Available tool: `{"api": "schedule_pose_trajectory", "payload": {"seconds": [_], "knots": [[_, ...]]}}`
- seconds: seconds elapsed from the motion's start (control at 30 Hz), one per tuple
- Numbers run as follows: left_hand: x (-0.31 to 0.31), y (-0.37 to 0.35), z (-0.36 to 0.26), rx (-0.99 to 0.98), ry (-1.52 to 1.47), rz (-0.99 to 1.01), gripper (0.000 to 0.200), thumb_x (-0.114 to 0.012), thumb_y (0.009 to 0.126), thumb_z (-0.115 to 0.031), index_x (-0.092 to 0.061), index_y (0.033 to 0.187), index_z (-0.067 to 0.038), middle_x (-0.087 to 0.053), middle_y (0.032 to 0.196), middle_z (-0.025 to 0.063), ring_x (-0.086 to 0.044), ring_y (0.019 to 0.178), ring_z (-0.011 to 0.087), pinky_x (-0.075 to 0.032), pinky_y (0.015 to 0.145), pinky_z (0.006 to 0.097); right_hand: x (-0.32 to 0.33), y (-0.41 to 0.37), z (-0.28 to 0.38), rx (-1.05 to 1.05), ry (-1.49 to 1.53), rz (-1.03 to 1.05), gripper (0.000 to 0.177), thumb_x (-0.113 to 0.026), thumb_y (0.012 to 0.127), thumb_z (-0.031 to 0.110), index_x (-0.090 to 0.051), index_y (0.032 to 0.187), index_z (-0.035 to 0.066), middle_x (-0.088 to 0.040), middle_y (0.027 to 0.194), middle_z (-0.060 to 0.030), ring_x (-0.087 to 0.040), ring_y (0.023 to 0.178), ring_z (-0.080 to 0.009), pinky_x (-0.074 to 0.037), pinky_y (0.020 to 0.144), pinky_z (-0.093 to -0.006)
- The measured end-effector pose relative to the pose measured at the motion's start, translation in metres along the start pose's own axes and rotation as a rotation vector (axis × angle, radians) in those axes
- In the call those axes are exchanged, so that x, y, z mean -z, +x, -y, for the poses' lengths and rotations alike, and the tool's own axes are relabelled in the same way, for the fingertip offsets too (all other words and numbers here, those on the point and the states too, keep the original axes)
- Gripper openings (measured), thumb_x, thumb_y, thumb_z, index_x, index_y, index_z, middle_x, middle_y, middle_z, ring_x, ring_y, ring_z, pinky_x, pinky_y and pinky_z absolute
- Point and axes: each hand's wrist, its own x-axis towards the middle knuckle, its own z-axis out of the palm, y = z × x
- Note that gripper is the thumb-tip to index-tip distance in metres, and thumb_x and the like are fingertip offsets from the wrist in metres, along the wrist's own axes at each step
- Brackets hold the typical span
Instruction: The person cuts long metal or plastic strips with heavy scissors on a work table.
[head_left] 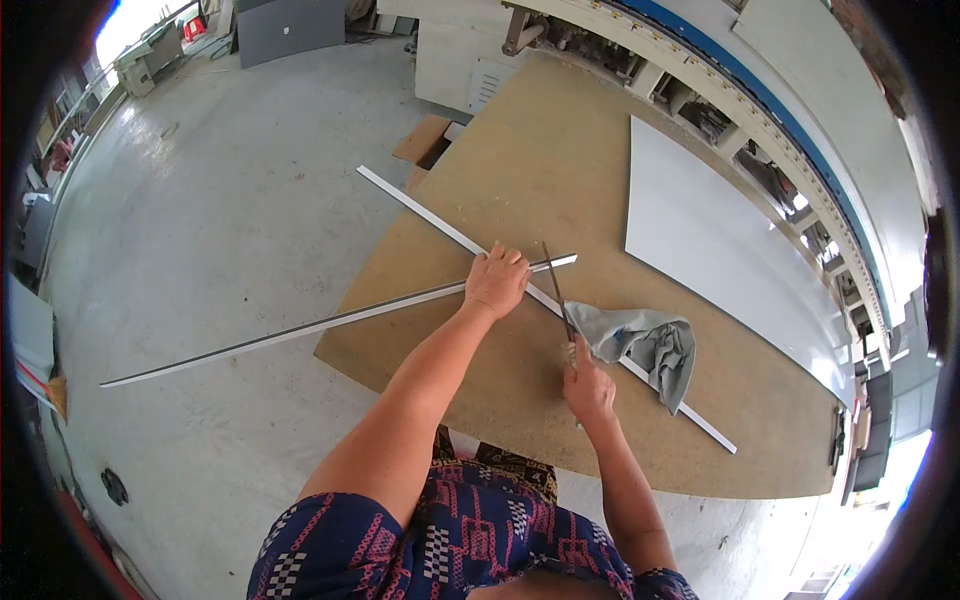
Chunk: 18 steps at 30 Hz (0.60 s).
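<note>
My left hand (497,282) is closed over a long white strip with a dark edge (300,330), near its right end. This strip lies across a second white strip (420,212), and its far left part juts out past the table edge over the floor. In my right hand (588,385) is a thin, dark file (556,285), gripped by its handle. The file points away from me, and its blade overlaps the first strip just right of my left hand. A crumpled grey cloth (672,345) rests over the second strip, right beside my right hand.
A brown board tabletop (480,390) carries the strips. On its right lies a large white panel (710,240), alongside a long machine (680,85). An open cardboard box (422,140) sits by the table's left edge. Concrete floor (220,200) spreads to the left.
</note>
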Motion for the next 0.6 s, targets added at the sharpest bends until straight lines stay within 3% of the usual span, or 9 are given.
{"api": "schedule_pose_trajectory", "payload": {"seconds": [0.3,0.6], "knots": [[0.0,0.0,0.001,-0.007,0.009,-0.026,0.016,-0.052,0.086,-0.027,-0.059,0.089,-0.013,-0.056,0.098,0.0018,-0.049,0.106,0.0252,-0.042,0.082,0.0424,-0.006,0.112,0.038,0.081,0.005,-0.121,0.052,-0.048,0.083,0.02,-0.034,0.132,0.01,-0.065,0.085,-0.0217,-0.063,0.081,-0.0397,-0.048,0.074,-0.0479],[0.001,-0.001,0.0,-0.011,-0.003,-0.004,0.016,-0.052,0.086,-0.027,-0.059,0.089,-0.013,-0.056,0.096,0.0017,-0.049,0.107,0.0253,-0.042,0.081,0.0429,0.001,0.01,0.002,0.054,0.02,-0.03,0.055,-0.048,0.082,0.017,-0.033,0.134,0.009,-0.064,0.083,-0.0237,-0.063,0.08,-0.0391,-0.048,0.072,-0.0487]]}}
